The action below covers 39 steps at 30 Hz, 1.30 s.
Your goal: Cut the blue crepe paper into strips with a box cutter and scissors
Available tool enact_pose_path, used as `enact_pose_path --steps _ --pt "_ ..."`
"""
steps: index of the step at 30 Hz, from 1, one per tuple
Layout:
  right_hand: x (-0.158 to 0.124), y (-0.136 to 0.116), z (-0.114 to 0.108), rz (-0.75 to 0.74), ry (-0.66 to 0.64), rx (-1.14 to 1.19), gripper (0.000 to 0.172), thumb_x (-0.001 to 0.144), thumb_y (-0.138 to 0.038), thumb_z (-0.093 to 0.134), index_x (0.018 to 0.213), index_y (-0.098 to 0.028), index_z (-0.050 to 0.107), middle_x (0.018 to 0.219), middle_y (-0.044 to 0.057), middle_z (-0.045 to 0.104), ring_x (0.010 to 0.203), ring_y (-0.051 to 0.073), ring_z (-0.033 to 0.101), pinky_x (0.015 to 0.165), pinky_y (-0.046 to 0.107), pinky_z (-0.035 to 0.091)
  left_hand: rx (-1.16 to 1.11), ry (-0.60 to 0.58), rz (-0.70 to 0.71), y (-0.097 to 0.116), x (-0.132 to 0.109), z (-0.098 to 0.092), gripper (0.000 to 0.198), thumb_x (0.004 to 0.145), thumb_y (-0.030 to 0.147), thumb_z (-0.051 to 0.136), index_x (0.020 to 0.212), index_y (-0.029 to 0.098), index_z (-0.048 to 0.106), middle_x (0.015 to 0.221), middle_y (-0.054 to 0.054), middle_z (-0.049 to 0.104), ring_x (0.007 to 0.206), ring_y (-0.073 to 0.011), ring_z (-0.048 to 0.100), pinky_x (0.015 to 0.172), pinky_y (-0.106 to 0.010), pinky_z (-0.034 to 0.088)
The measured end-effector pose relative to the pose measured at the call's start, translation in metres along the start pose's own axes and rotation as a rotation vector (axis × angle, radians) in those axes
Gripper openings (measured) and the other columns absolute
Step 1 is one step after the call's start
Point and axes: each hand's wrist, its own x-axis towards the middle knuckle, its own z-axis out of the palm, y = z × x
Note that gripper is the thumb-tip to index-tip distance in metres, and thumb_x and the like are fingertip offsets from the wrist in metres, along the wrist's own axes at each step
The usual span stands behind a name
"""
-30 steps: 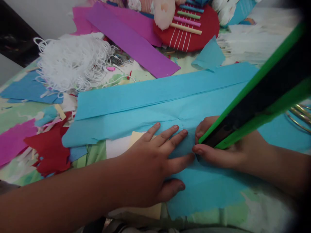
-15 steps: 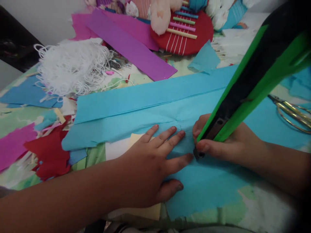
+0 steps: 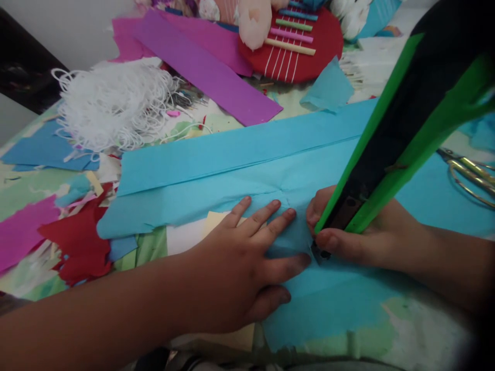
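My left hand (image 3: 247,268) lies flat with fingers spread on light blue paper (image 3: 216,190). Its index fingertip is close beside the dark metal tip of a green and black stapler-like tool (image 3: 371,170). My right hand (image 3: 359,232) grips that tool near its lower end, thumb in front. The tool leans up toward the upper right, and its tip meets the paper. Under my left hand, part of a cream sheet (image 3: 216,220) and a white sheet shows.
Gold-handled scissors (image 3: 472,175) lie at the right. Tangled white string (image 3: 116,105), a purple strip (image 3: 216,77) and a red disc with coloured sticks (image 3: 325,56) are at the back. Red scraps (image 3: 83,242) and magenta paper (image 3: 27,232) lie left.
The tool's tip has shifted slightly right and down with my right hand around it. My left index finger has moved slightly right. The view has shifted a little.
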Motion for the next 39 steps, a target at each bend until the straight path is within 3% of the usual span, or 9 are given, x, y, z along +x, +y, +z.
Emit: enact_pose_path --steps 8,13,17,27,32,39 --pt "-0.001 0.0 0.004 -0.026 -0.02 -0.035 0.023 0.078 -0.031 0.055 0.061 -0.016 0.05 0.053 -0.003 0.045 0.048 0.006 0.043 0.041 0.018 0.033 0.023 0.0 0.008 0.001 -0.002 0.002 0.038 0.088 0.043 0.042 0.124 0.035 0.044 0.142 -0.016 0.027 0.131 -0.0406 0.019 0.096 -0.067 0.017" --pt "-0.006 -0.001 0.005 -0.086 0.039 -0.151 0.028 0.074 -0.031 0.057 0.054 -0.018 0.043 0.049 -0.004 0.044 0.044 0.006 0.042 0.038 0.02 0.032 0.027 0.012 0.001 0.001 -0.002 0.003 0.039 0.086 0.044 0.045 0.124 0.035 0.044 0.141 -0.014 0.03 0.13 -0.0405 0.021 0.096 -0.067 0.017" --pt "-0.008 -0.003 0.006 -0.134 0.088 -0.232 0.024 0.073 -0.033 0.059 0.058 -0.018 0.047 0.055 -0.002 0.05 0.049 0.008 0.048 0.043 0.021 0.037 0.031 0.009 0.003 0.001 -0.001 0.002 0.04 0.086 0.045 0.044 0.124 0.033 0.044 0.14 -0.014 0.031 0.13 -0.0406 0.022 0.097 -0.067 0.017" --pt "-0.008 -0.004 0.012 -0.148 0.103 -0.29 0.018 0.071 -0.031 0.062 0.064 -0.018 0.051 0.051 -0.007 0.049 0.045 0.005 0.045 0.043 0.017 0.036 0.044 -0.001 0.021 0.0 0.001 0.001 0.042 0.086 0.043 0.044 0.127 0.034 0.041 0.134 -0.013 0.039 0.127 -0.0389 0.029 0.095 -0.067 0.019" --pt "-0.005 -0.004 0.011 -0.167 0.102 -0.223 0.016 0.07 -0.028 0.063 0.065 -0.018 0.051 0.055 -0.006 0.05 0.047 0.005 0.045 0.044 0.017 0.037 0.052 0.004 0.017 0.001 0.0 0.001 0.042 0.086 0.045 0.044 0.126 0.034 0.042 0.136 -0.014 0.036 0.129 -0.041 0.022 0.095 -0.067 0.019" --pt "-0.005 -0.003 0.004 -0.14 0.113 -0.133 0.036 0.076 -0.033 0.055 0.051 -0.02 0.033 0.047 -0.003 0.041 0.046 0.009 0.045 0.041 0.023 0.033 0.056 -0.016 0.012 0.0 0.0 0.0 0.042 0.087 0.044 0.043 0.127 0.034 0.041 0.141 -0.016 0.029 0.129 -0.0421 0.022 0.095 -0.067 0.02"
